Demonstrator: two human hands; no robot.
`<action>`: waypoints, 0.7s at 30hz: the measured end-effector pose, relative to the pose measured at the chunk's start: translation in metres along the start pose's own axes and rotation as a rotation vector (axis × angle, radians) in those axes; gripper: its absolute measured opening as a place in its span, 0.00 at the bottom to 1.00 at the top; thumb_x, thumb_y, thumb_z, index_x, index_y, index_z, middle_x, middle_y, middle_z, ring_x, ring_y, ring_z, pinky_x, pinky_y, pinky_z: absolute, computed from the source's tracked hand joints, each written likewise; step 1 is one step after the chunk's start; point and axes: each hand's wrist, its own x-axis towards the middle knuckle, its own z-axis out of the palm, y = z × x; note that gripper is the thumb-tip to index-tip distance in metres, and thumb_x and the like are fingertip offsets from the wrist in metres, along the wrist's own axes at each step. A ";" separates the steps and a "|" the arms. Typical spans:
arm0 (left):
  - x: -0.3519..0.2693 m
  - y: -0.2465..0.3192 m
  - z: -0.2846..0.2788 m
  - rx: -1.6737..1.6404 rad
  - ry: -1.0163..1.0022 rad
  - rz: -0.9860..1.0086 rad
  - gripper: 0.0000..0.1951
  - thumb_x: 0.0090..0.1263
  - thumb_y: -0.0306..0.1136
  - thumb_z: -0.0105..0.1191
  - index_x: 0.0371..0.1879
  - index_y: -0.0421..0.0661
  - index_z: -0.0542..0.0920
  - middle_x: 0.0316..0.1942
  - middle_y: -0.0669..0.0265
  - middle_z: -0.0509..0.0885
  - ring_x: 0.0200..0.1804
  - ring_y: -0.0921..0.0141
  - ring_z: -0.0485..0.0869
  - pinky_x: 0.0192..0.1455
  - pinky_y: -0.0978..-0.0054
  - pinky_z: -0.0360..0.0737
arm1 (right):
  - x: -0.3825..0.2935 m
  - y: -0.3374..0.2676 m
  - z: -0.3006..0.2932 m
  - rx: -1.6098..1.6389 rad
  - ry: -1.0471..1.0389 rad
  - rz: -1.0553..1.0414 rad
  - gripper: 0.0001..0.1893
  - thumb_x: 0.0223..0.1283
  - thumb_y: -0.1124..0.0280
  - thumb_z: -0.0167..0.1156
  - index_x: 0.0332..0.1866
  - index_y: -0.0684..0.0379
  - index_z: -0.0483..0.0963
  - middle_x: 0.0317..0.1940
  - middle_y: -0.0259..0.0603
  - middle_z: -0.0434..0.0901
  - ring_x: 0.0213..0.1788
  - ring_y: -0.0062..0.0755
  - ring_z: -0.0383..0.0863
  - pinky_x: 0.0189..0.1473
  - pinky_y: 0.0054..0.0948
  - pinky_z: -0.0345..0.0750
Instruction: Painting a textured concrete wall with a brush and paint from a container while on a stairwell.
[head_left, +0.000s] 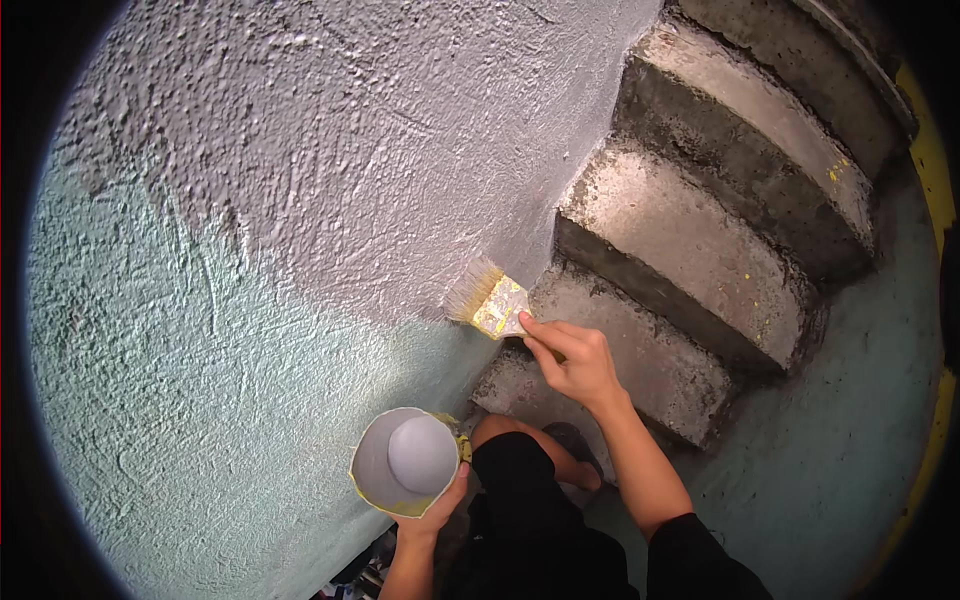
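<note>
My right hand grips the handle of a flat paintbrush, whose metal ferrule is spotted with yellow and grey paint. Its bristles rest against the rough textured wall, low down near the stairs. Fresh grey-lilac paint covers the upper part of that wall, while a pale green coat shows below and to the left along a ragged border. In my left hand is a paint pot with a yellow-smeared rim and handle, holding grey paint. Part of the left hand is hidden behind the pot.
Worn concrete steps climb to the upper right beside the wall, with yellow paint specks on some treads. A green wall with a yellow band borders their other side. My foot stands on a lower step. Blurred clutter lies at the bottom.
</note>
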 end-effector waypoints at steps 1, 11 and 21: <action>0.000 0.001 0.000 -0.038 -0.010 0.045 0.43 0.50 0.29 0.78 0.66 0.40 0.68 0.55 0.59 0.81 0.55 0.64 0.83 0.59 0.65 0.80 | 0.000 0.000 0.003 0.010 -0.004 0.029 0.18 0.57 0.76 0.69 0.55 0.51 0.85 0.32 0.40 0.86 0.25 0.40 0.82 0.29 0.33 0.79; -0.007 -0.035 -0.012 0.117 -0.108 0.133 0.56 0.44 0.38 0.81 0.72 0.42 0.57 0.62 0.58 0.75 0.65 0.60 0.74 0.71 0.55 0.66 | 0.003 -0.007 -0.002 0.032 -0.027 0.112 0.17 0.59 0.74 0.69 0.54 0.49 0.85 0.30 0.39 0.85 0.25 0.41 0.82 0.30 0.35 0.79; -0.017 -0.033 0.007 -0.145 -0.121 0.041 0.52 0.42 0.37 0.82 0.66 0.42 0.62 0.59 0.58 0.76 0.59 0.62 0.79 0.63 0.59 0.74 | 0.007 -0.009 -0.008 -0.038 -0.072 0.095 0.17 0.59 0.73 0.68 0.54 0.48 0.85 0.27 0.39 0.83 0.23 0.41 0.80 0.28 0.36 0.77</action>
